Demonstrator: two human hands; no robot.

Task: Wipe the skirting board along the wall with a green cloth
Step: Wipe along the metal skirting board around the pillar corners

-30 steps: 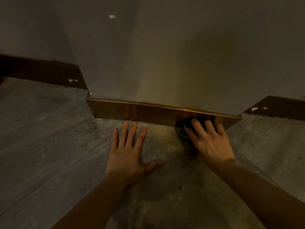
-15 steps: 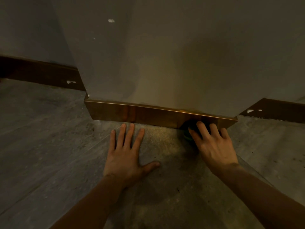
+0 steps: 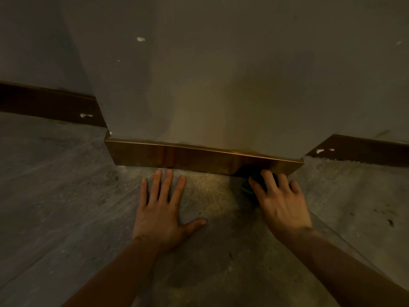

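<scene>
Right hand (image 3: 281,200) curls its fingers over a bunched green cloth (image 3: 247,188), pressing it against the glossy brown skirting board (image 3: 177,155) where it meets the floor (image 3: 66,185). Compared with a second ago, it has slid right, nearer the board's right corner. Left hand (image 3: 163,209) stays flat, fingers spread, holding nothing.

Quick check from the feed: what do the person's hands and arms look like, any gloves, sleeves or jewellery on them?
Both are bare. The left hand and right hand wear no gloves, and no rings show on the fingers. Both forearms are uncovered to the frame's edge: no sleeves, watch or wristbands visible.
</scene>
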